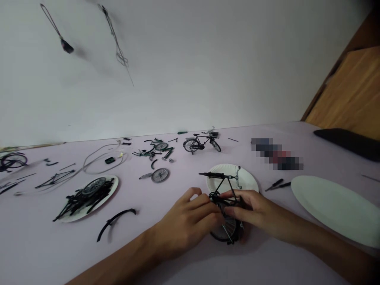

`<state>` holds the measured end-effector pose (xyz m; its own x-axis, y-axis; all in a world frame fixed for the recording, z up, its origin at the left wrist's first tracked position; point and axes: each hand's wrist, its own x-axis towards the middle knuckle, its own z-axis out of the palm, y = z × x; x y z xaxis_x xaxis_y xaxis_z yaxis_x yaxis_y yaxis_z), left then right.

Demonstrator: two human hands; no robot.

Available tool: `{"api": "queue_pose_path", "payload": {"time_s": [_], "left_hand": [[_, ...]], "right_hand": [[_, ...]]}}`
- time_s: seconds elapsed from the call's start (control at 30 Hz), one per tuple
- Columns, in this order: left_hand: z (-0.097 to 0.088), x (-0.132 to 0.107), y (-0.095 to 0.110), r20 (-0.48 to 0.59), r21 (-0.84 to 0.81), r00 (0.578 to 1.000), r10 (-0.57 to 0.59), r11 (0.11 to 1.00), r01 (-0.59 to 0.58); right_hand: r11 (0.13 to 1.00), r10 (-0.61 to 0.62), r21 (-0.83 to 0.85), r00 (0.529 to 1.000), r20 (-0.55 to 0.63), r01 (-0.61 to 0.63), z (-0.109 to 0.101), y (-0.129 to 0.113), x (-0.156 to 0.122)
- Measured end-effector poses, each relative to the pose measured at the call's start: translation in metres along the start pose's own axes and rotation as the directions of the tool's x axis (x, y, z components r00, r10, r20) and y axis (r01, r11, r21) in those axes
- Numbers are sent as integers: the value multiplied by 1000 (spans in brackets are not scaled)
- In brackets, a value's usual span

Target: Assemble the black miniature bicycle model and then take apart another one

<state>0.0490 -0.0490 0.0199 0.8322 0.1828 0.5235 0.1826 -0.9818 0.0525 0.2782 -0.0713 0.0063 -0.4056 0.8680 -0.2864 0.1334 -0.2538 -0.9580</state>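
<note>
A partly built black model bicycle point(225, 181) is held between both hands, its one spoked wheel at the lower end near me and its frame pointing away. My left hand point(192, 215) has its fingers bent and pressed against the bike near the wheel hub; the fingertips are partly hidden. My right hand point(252, 208) grips the frame and wheel from the right, thumb over the near side. Just beyond lies a white paper plate point(249, 180) with silver handlebars point(238, 176) over it. A curved black mudguard point(116, 218) rests left of my left hand.
Further back stands a complete model bicycle point(202, 143). Green parts point(157, 149) and a loose wheel point(160, 175) lie left of it. Another plate point(114, 186) bears black parts. Two small screwdrivers point(278, 184) lie beside a white plate point(335, 209) at right. A cable point(86, 162) curls at left.
</note>
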Motion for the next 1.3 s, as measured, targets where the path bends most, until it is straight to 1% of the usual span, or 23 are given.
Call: {"api": "queue_pose_path", "payload": {"time_s": [0.13, 0.23, 0.43, 0.63, 0.8, 0.9, 1.0, 1.13, 1.23, 1.3], "left_hand": [[1, -2, -2, 2, -3, 1000, 12, 1000, -12], [1, -2, -2, -10, 8, 1000, 14, 1000, -14], [0, -3, 0, 27, 2, 1000, 9, 1000, -9], [2, -2, -1, -34, 22, 999, 24, 999, -23], [4, -3, -2, -18, -4, 998, 61, 998, -61], [6, -3, -2, -32, 1, 997, 72, 997, -72], [5, -2, 0, -36, 10, 998, 52, 999, -52], [3, -4, 1, -27, 26, 1000, -5, 1000, 6], [4, -6, 1, -44, 9, 999, -26, 1000, 27], [5, -7, 1, -33, -9, 999, -33, 999, 32]], "right_hand": [[1000, -3, -7, 1000, 19, 3, 0, 1, 1], [1000, -3, -12, 1000, 7, 3, 0, 1, 0], [1000, 12, -9, 1000, 17, -12, 0, 1, -2], [999, 11, -47, 1000, -1, -11, -2, 2, -3], [994, -30, -104, 999, -26, 27, -3, 2, -3], [991, -48, -124, 999, -14, 46, -2, 0, -2], [994, -39, -101, 999, 0, 39, -1, -1, -1], [998, -4, -70, 1000, 11, 5, -1, -1, -1], [995, -19, -95, 1000, -3, 18, -1, -2, -2], [993, -20, -116, 1000, -16, 18, 0, -4, -4]]}}
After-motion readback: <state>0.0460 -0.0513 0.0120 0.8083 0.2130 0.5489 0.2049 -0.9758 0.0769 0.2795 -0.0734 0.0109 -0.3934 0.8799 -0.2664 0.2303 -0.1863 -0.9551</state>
